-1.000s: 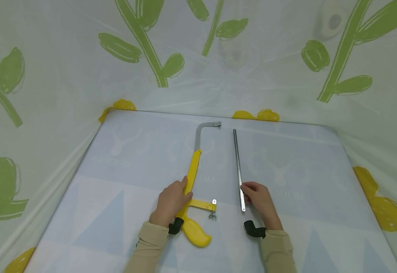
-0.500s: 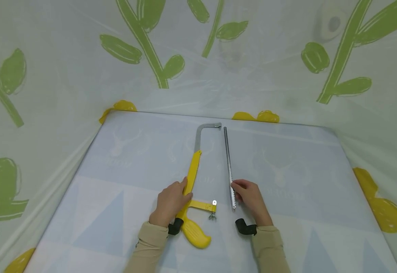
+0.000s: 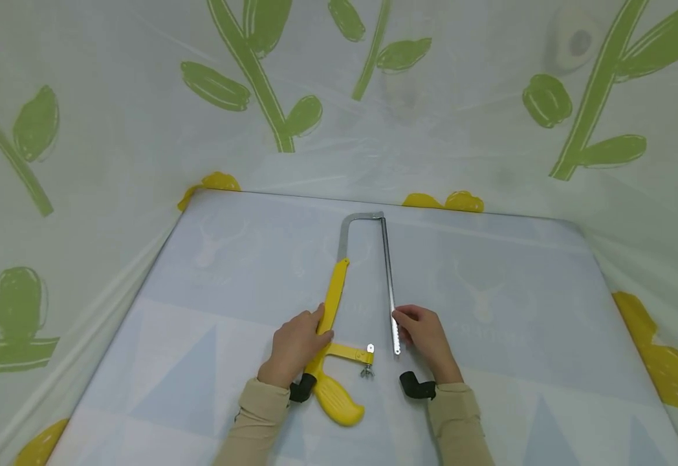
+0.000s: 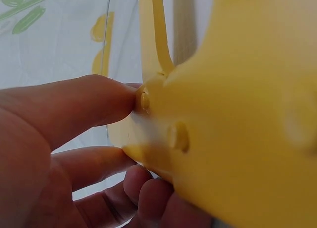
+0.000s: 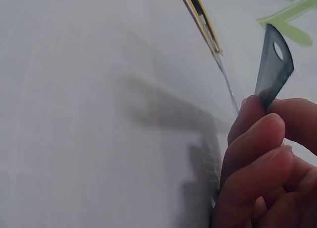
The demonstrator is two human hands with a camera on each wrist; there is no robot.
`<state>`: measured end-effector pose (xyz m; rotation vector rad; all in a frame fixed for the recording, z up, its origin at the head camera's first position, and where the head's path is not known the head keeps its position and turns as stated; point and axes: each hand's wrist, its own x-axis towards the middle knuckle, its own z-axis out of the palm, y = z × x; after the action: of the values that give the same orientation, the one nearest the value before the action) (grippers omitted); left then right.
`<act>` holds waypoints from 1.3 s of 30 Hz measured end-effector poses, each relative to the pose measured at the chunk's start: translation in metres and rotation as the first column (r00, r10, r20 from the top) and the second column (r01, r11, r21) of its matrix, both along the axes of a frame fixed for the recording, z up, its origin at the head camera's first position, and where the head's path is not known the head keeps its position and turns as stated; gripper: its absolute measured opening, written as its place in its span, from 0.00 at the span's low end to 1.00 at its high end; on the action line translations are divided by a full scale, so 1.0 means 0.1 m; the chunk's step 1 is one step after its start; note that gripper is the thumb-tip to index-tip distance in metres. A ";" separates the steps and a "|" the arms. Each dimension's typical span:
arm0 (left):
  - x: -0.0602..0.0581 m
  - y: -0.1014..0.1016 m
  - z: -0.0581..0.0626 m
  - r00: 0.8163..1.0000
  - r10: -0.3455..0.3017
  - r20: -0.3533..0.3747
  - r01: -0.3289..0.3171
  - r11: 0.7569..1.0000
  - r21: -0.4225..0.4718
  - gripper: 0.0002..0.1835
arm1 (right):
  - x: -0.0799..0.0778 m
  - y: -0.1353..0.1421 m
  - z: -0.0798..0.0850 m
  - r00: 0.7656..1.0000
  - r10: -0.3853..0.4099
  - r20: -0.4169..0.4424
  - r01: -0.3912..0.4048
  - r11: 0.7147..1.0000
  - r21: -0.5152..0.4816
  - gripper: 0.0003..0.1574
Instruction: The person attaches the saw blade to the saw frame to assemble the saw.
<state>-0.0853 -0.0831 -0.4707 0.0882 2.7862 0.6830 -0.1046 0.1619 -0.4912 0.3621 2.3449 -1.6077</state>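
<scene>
My left hand (image 3: 294, 346) grips the yellow hacksaw frame (image 3: 334, 294) above its curved handle (image 3: 339, 402). In the left wrist view the thumb and fingers pinch the yellow body (image 4: 237, 114) close up. My right hand (image 3: 426, 333) pinches a thin metal hacksaw blade (image 3: 389, 272) near its lower end. The blade's far end is at the tip of the frame's grey arm (image 3: 344, 236); whether it is hooked there I cannot tell. Its near end, with a hole (image 5: 278, 51), sticks out past the fingers, apart from the lower bracket (image 3: 350, 352) and its wing nut (image 3: 367, 371).
The hands work over a pale table (image 3: 170, 323) printed with triangles and deer heads. Behind it hangs a white curtain (image 3: 461, 129) with green leaves. Black wrist camera mounts (image 3: 417, 386) sit at both cuffs.
My right hand has moved left with the blade, bringing its far end from beside the frame to the grey arm's tip. The left hand keeps its hold on the frame.
</scene>
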 end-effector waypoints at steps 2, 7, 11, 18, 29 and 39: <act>0.02 0.00 -0.02 1.000 -0.005 0.003 0.005 1.000 0.001 0.33 | 0.01 0.00 -0.02 1.000 0.000 0.004 0.000 1.000 0.007 0.17; 0.04 0.02 -0.07 1.000 -0.020 0.004 0.020 1.000 -0.002 0.33 | 0.05 0.00 -0.08 1.000 -0.012 0.019 0.012 0.999 0.033 0.17; 0.06 0.03 -0.10 1.000 -0.024 0.017 0.024 1.000 -0.002 0.33 | 0.08 0.00 -0.12 0.999 -0.033 0.035 0.031 0.998 0.046 0.17; 0.12 0.03 -0.14 0.999 -0.033 0.031 0.033 0.999 0.005 0.33 | 0.13 -0.01 -0.17 0.996 -0.054 0.064 0.051 0.997 0.050 0.18; 0.14 0.02 -0.18 0.997 -0.022 0.072 0.021 1.000 0.017 0.34 | 0.15 -0.05 -0.21 0.995 -0.026 0.095 0.021 0.998 0.054 0.18; -0.13 0.01 -0.09 0.999 0.001 0.046 -0.001 1.000 -0.004 0.35 | -0.18 -0.15 -0.08 0.998 0.045 0.035 -0.048 0.995 0.087 0.19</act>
<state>-0.0983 -0.0819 -0.4796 0.0695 2.7437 0.6716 -0.1226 0.1471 -0.4990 0.3461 2.3864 -1.4706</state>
